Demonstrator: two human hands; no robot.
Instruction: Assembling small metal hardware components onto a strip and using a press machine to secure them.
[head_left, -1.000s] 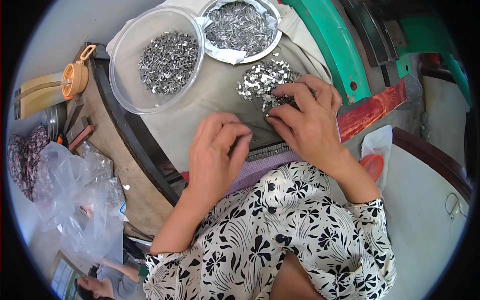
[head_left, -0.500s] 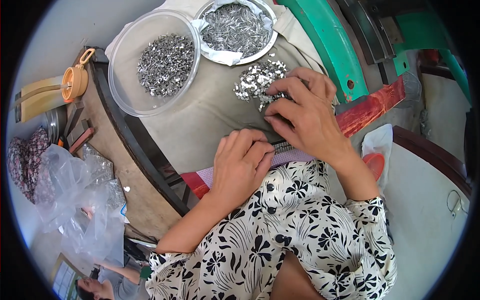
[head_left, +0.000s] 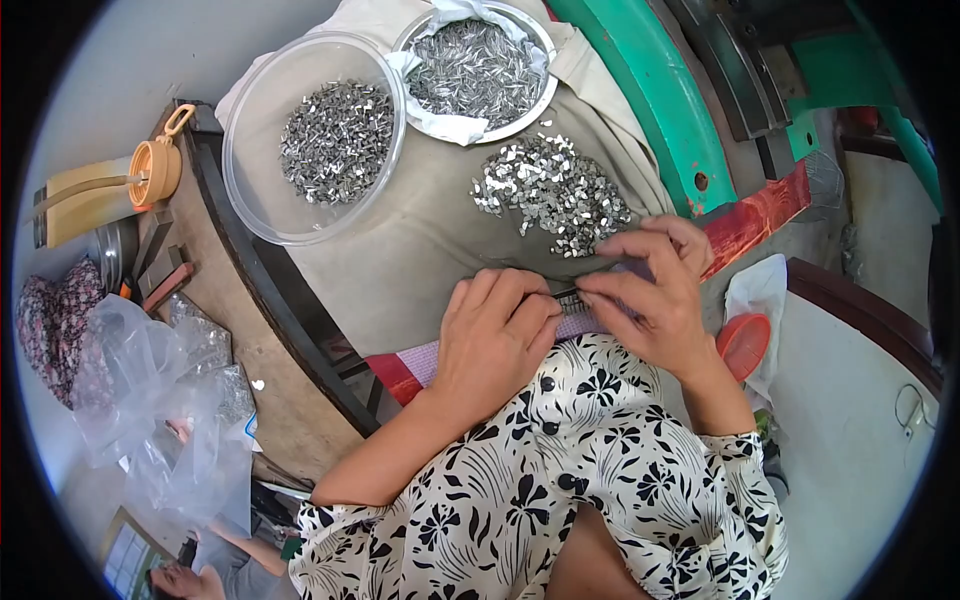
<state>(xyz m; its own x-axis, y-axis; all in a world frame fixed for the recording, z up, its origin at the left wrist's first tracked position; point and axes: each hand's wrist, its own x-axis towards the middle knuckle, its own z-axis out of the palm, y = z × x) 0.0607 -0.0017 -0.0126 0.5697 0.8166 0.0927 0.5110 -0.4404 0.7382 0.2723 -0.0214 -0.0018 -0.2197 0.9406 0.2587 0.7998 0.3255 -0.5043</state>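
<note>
My left hand [head_left: 500,330] is curled at the near edge of the cloth, thumb and forefinger pressed on the left end of a thin metal strip with a row of small teeth or pieces [head_left: 573,303]. At the strip's right end, my right hand [head_left: 655,295] pinches with thumb and forefinger; whatever lies between those fingertips is too small to make out. Just beyond my right fingers, a loose heap of small flat silvery metal pieces [head_left: 555,190] lies on the grey-beige cloth [head_left: 420,240].
At the far left of the cloth stands a clear plastic bowl [head_left: 245,190] of small metal parts. Beside it, a white lined bowl [head_left: 548,95] holds slender metal pins. Green machine framing [head_left: 670,100] borders the right. Plastic bags [head_left: 170,400] and another person [head_left: 220,570] are at left.
My right hand has come back from the heap toward me, down to the strip beside my left hand. More of the heap now shows. My left hand has shifted slightly right.
</note>
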